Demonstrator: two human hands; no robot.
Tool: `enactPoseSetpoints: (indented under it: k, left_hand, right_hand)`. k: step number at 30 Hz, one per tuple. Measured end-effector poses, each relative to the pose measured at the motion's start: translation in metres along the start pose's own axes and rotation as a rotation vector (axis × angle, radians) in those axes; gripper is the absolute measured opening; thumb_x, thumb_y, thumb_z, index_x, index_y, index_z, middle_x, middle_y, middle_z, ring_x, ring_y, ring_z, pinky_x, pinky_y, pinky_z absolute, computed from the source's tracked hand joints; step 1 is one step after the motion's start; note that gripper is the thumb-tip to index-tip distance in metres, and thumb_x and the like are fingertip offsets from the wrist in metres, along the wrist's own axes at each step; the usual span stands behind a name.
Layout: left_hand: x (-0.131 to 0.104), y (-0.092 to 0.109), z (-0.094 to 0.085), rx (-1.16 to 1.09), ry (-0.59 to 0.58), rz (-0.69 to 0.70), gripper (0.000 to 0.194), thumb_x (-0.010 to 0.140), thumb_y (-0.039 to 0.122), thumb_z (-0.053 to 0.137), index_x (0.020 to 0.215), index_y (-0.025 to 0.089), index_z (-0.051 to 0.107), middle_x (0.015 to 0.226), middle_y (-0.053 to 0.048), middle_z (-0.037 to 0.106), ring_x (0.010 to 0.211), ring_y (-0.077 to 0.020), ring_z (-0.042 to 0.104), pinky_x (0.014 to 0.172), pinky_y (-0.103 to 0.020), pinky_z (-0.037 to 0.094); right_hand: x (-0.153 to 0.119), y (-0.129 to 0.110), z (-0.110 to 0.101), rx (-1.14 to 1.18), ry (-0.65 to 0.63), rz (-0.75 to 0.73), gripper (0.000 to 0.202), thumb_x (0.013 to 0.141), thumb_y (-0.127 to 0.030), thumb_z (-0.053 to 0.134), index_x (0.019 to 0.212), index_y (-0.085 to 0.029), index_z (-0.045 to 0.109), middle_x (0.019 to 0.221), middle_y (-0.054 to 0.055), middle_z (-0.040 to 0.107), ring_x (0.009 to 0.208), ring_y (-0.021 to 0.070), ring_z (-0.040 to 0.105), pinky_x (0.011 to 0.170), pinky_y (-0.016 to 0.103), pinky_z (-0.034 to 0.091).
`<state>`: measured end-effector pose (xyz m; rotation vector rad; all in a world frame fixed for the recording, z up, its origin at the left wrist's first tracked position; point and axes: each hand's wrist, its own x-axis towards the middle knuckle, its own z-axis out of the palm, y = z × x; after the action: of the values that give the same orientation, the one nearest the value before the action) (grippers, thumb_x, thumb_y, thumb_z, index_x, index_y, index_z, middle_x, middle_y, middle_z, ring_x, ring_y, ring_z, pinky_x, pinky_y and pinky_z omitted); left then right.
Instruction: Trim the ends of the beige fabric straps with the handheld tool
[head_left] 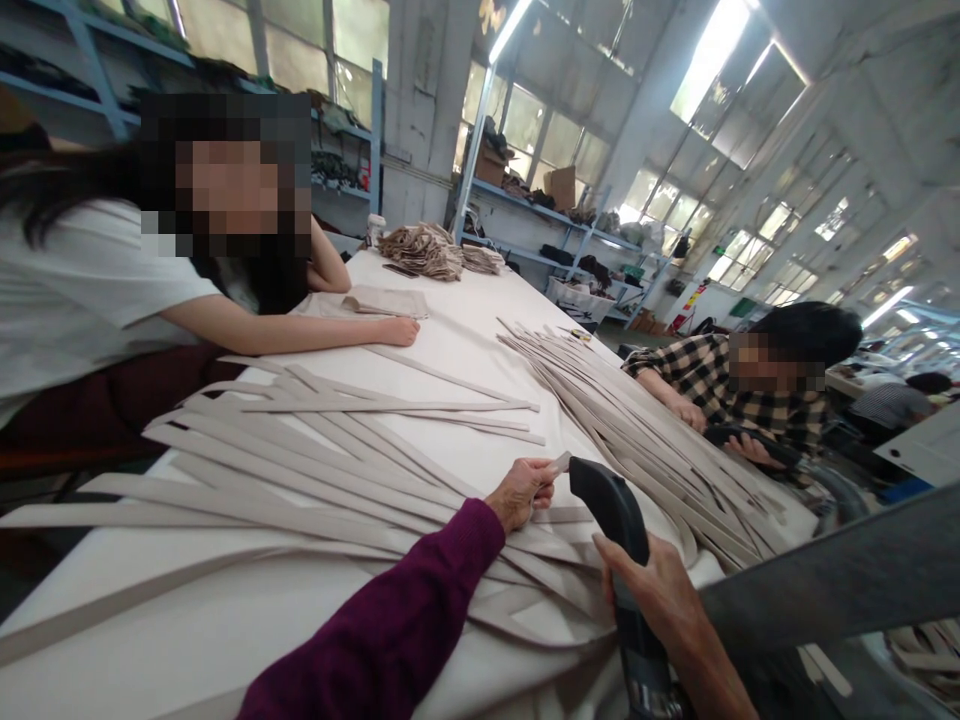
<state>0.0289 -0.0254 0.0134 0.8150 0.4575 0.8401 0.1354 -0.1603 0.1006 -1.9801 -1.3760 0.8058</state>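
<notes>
My left hand [525, 492], in a purple sleeve, pinches the end of a beige fabric strip [559, 463] above the table. Right beside that end is the flat mouth of a black vacuum hose handle [616, 510]. My right hand [664, 590] is wrapped around this curved handle, whose lower end leaves the picture at the bottom. Many more beige strips [352, 470] lie fanned out under and to the left of my left hand. Whether the mouth touches the pinched strip I cannot tell.
The white table [480, 300] stretches away, with a long bundle of strips [600, 400] along its right side and a fabric pile [424, 250] far off. One person [97, 280] leans on its left edge; another person [697, 375] works at the right. A grey metal beam [840, 570] crosses lower right.
</notes>
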Motion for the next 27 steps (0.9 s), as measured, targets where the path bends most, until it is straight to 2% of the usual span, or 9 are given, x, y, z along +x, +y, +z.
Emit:
enactPoseSetpoints:
  k: [3,6,9,11,13,15,19,23,27]
  left_hand:
    - [-0.004,0.000,0.000,0.124,-0.053,0.009,0.037,0.060,0.046,0.067,0.067,0.014,0.049,0.050,0.010,0.022,0.041,-0.0020,0.018,0.039,-0.018,0.010]
    - [-0.008,0.000,-0.002,0.351,-0.115,0.045,0.037,0.070,0.049,0.056,0.075,0.013,0.055,0.049,0.008,0.026,0.042,-0.0036,0.022,0.040,-0.018,0.017]
    - [-0.007,-0.005,-0.004,0.790,-0.055,0.239,0.034,0.079,0.041,0.044,0.086,0.011,0.059,0.055,0.004,0.037,0.051,-0.0081,0.037,0.049,-0.021,0.032]
    - [-0.005,-0.010,-0.006,1.061,0.007,0.396,0.029,0.076,0.030,0.050,0.098,0.012,0.057,0.068,0.000,0.047,0.065,-0.0122,0.045,0.063,-0.024,0.039]
    - [-0.005,-0.014,-0.009,1.239,-0.012,0.474,0.041,0.070,0.020,0.056,0.110,0.014,0.051,0.087,-0.004,0.051,0.077,-0.0147,0.047,0.075,-0.027,0.039]
    - [-0.006,-0.014,-0.012,1.357,-0.095,0.470,0.051,0.067,0.015,0.057,0.117,0.016,0.047,0.100,-0.007,0.049,0.084,-0.0155,0.048,0.081,-0.029,0.039]
    - [-0.015,0.005,-0.019,1.509,-0.220,0.392,0.042,0.069,0.017,0.056,0.111,0.017,0.054,0.101,-0.007,0.052,0.090,-0.0170,0.050,0.085,-0.029,0.038]
    - [-0.029,0.034,-0.023,1.640,-0.193,0.220,0.029,0.067,0.017,0.058,0.096,0.015,0.063,0.093,-0.006,0.058,0.087,-0.0176,0.052,0.079,-0.027,0.040]
    - [-0.043,0.047,-0.019,1.719,-0.233,0.178,0.024,0.069,0.012,0.055,0.091,0.014,0.064,0.089,-0.007,0.060,0.084,-0.0165,0.053,0.076,-0.025,0.040]
  right_hand:
    - [0.013,-0.002,0.005,-0.011,0.018,-0.013,0.042,0.074,-0.044,0.052,0.043,-0.017,0.052,0.035,0.001,0.053,0.032,0.0130,0.051,0.034,0.021,0.041]
    - [0.030,-0.001,0.002,0.003,0.074,0.001,0.041,0.073,-0.045,0.052,0.044,-0.016,0.053,0.036,0.001,0.053,0.033,0.0135,0.052,0.034,0.022,0.042]
    - [0.034,0.003,-0.007,0.010,0.090,0.015,0.041,0.073,-0.047,0.051,0.046,-0.015,0.054,0.038,0.001,0.054,0.034,0.0140,0.053,0.035,0.022,0.043]
    - [0.029,0.006,-0.012,0.005,0.075,0.014,0.044,0.074,-0.048,0.051,0.045,-0.015,0.055,0.036,0.002,0.053,0.033,0.0139,0.052,0.035,0.022,0.043]
    - [0.021,0.011,-0.015,0.004,0.061,0.012,0.047,0.075,-0.049,0.050,0.044,-0.014,0.055,0.036,0.002,0.053,0.033,0.0134,0.051,0.036,0.022,0.043]
    - [0.013,0.015,-0.016,0.013,0.056,0.020,0.047,0.075,-0.050,0.049,0.045,-0.014,0.055,0.038,0.002,0.054,0.034,0.0136,0.052,0.037,0.023,0.043]
    - [0.005,0.020,-0.019,0.021,0.061,0.036,0.046,0.075,-0.049,0.050,0.044,-0.015,0.054,0.037,0.002,0.053,0.033,0.0137,0.052,0.036,0.022,0.042]
    - [0.001,0.020,-0.021,0.002,0.070,0.037,0.045,0.075,-0.046,0.051,0.042,-0.016,0.053,0.036,0.001,0.052,0.033,0.0127,0.051,0.036,0.021,0.041]
    - [-0.002,0.022,-0.021,0.033,0.039,0.039,0.044,0.075,-0.046,0.051,0.043,-0.016,0.053,0.037,0.001,0.053,0.034,0.0134,0.052,0.036,0.021,0.042]
